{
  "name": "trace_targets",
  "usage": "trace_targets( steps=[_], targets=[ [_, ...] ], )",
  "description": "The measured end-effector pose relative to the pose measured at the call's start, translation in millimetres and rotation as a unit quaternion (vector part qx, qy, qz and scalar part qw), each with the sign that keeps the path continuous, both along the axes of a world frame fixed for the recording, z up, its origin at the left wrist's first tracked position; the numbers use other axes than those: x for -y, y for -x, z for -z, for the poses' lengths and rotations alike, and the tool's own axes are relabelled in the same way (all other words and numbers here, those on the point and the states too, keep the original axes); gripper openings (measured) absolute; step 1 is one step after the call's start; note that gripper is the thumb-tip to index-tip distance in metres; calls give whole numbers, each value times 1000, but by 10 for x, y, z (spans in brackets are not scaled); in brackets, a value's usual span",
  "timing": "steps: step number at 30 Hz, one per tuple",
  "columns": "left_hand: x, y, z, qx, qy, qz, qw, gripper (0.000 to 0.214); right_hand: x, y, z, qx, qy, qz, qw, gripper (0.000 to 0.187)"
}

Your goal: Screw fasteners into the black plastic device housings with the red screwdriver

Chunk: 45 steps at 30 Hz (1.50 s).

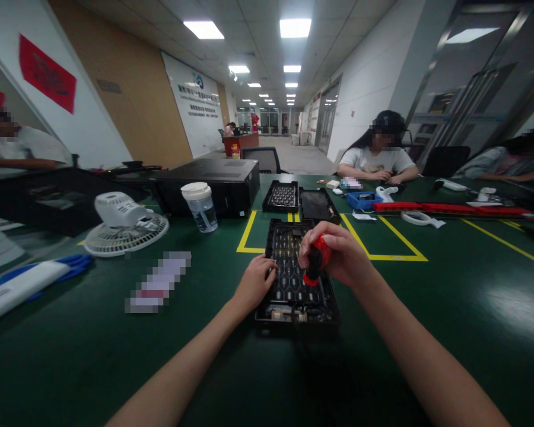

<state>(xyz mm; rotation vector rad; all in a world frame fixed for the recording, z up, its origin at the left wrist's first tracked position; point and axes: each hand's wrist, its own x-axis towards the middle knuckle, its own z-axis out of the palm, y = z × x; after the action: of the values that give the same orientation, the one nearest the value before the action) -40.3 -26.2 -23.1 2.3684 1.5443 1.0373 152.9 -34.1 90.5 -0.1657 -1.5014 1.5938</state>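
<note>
A black tool case [285, 303] lies in front of me on the green table, with rows of small metal bits or parts inside it. My left hand [254, 283] rests at the case's left side, its fingers curled over the rim. Above the case's right half, my right hand [340, 252] is closed around a red and black screwdriver [312, 270], which points downward. The lower end of the tool is hard to make out against the dark case.
Behind the case stand an open black box [281, 197] and a dark tray [318, 204]. Leftward are a clear cup [200, 207], a white fan [127, 231] and a large black box [209, 178]. A blue tray [360, 200] and a person [380, 151] are across the table.
</note>
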Motion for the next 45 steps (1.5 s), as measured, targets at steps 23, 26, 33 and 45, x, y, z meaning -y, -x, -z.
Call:
trace_targets(
  steps=[23, 26, 33, 45],
  targets=[
    [4, -15, -24, -1, 0, 2, 1000, 19, 6, -109, -97, 66, -49, 49, 995, 11],
    [0, -15, -18, -3, 0, 2, 1000, 19, 5, -122, -110, 73, -51, 65, 994, 11],
    [-1, -10, -21, -3, 4, 1, 1000, 20, 15, -139, -146, 95, -64, 107, 988, 11],
    [-5, -8, -1, -7, 7, 0, 1000, 20, 37, -141, -183, 137, -109, 184, 967, 18]
  ],
)
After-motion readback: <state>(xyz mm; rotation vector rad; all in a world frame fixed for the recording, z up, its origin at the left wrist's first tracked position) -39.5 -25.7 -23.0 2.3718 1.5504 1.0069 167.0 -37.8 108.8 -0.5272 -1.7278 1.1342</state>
